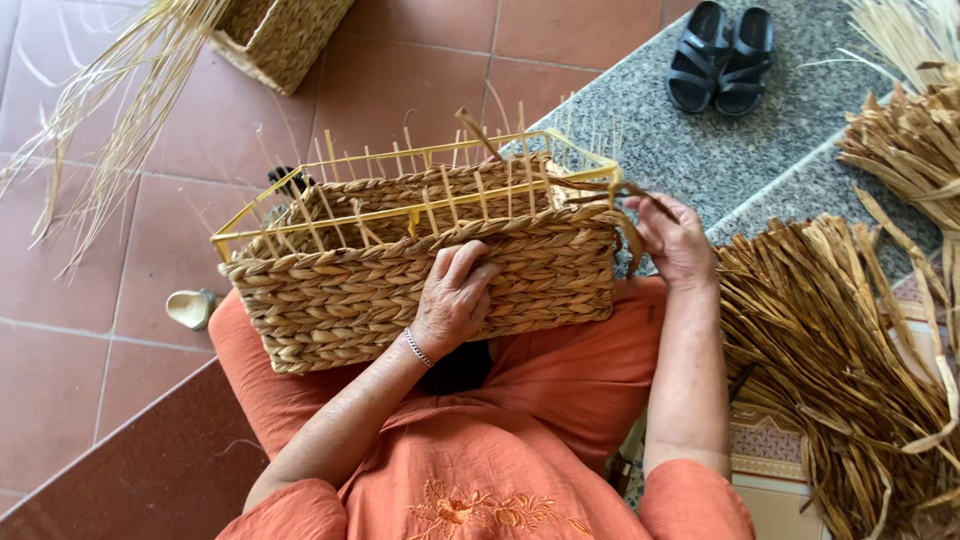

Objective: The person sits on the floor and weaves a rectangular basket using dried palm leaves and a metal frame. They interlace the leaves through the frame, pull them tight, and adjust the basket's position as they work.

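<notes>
The left hand [455,295] lies flat on the woven basket [400,290], covering the braid beneath its palm. The right hand [675,240] reaches round the basket's far corner, where its fingertips are hidden. The second basket [280,35] is cut off by the top edge. The pile of dried fibre strips [840,370] runs off the right and bottom edges. The small pale object [190,308] on the floor is too small to identify.

I log one rectangular half-woven straw basket on a yellow wire frame [420,270], lying tilted on the lap; loose brown straw strand [610,190] at its 3 o'clock corner.
</notes>
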